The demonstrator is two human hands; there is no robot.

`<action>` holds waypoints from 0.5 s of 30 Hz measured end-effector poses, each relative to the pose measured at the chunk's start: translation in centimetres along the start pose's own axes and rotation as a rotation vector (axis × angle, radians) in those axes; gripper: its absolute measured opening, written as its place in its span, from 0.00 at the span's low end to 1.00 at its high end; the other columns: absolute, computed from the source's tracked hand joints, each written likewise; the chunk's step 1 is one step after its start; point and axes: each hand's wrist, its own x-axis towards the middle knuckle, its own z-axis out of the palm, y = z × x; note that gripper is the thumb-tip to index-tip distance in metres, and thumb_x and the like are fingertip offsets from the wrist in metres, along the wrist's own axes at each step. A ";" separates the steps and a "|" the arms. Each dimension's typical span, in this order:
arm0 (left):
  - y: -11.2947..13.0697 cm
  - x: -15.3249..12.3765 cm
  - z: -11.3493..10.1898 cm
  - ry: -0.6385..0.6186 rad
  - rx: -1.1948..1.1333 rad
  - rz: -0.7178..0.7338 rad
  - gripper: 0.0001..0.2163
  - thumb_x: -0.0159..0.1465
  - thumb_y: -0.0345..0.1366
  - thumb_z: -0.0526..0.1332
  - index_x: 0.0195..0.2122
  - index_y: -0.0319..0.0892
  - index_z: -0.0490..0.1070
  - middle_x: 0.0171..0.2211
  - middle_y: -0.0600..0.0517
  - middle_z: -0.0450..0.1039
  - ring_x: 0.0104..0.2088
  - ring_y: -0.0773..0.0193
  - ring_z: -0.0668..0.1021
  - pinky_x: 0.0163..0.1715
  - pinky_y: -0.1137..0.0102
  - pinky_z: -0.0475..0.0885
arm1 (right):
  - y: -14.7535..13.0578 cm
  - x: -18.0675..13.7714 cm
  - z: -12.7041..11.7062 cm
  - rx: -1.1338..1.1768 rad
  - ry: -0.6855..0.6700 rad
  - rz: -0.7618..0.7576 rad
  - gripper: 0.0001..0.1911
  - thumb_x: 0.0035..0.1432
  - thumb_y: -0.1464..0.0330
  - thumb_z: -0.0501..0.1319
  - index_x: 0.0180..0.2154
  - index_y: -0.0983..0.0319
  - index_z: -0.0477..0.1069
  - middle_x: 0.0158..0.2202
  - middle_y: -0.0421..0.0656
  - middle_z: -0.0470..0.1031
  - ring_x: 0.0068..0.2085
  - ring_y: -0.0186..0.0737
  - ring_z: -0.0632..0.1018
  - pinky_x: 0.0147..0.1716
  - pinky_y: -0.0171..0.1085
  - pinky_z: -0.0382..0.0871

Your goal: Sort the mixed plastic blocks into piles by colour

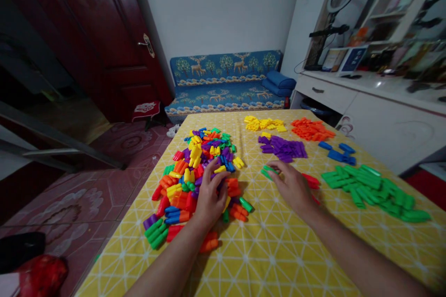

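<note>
A heap of mixed plastic building blocks (pixel 179 199) in several colours lies on the left of the table. My left hand (pixel 211 197) is over its right side, fingers curved and apart, with purple and orange blocks beneath them; no block shows clearly in its grasp. Out to the right, my right hand (pixel 287 183) pinches a green block (pixel 268 171) between thumb and fingers, low over the tablecloth. Red blocks (pixel 311 181) lie partly hidden behind that hand. Further right is a pile of green blocks (pixel 378 192).
Sorted by colour, purple blocks (pixel 284 148), yellow blocks (pixel 263 124), orange blocks (pixel 311 130) and blue blocks (pixel 339 154) lie across the far right of the yellow patterned tablecloth (pixel 261 250). Beyond the table stand a blue sofa (pixel 223 90) and a white dresser (pixel 376 106).
</note>
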 end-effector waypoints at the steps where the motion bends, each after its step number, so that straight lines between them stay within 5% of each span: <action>1: 0.0 0.0 0.0 -0.002 0.004 0.000 0.14 0.64 0.25 0.57 0.48 0.44 0.72 0.64 0.43 0.55 0.62 0.52 0.66 0.58 0.53 0.68 | 1.6 0.1 -1.5 -0.042 0.038 0.028 0.12 0.61 0.62 0.55 0.44 0.56 0.73 0.42 0.45 0.79 0.41 0.46 0.78 0.41 0.44 0.71; 5: -0.1 0.0 0.1 -0.005 0.014 0.002 0.13 0.64 0.25 0.57 0.47 0.44 0.73 0.63 0.43 0.56 0.60 0.52 0.67 0.57 0.53 0.69 | 8.5 1.1 -7.4 -0.301 0.184 0.143 0.14 0.57 0.60 0.56 0.41 0.56 0.74 0.38 0.48 0.80 0.38 0.52 0.79 0.37 0.47 0.71; 8: -0.1 0.0 0.1 -0.009 0.011 0.005 0.13 0.64 0.25 0.57 0.47 0.44 0.73 0.63 0.44 0.56 0.58 0.54 0.69 0.56 0.54 0.70 | 12.7 1.8 -10.2 -0.473 0.149 0.249 0.11 0.55 0.61 0.57 0.37 0.55 0.75 0.33 0.49 0.80 0.35 0.55 0.79 0.34 0.50 0.69; 15: 0.0 0.0 0.1 -0.014 -0.016 -0.008 0.13 0.64 0.25 0.56 0.46 0.44 0.73 0.63 0.43 0.56 0.57 0.54 0.70 0.56 0.54 0.70 | 15.5 2.0 -11.1 -0.680 0.024 0.171 0.07 0.51 0.66 0.59 0.31 0.53 0.76 0.42 0.51 0.79 0.47 0.65 0.75 0.44 0.62 0.67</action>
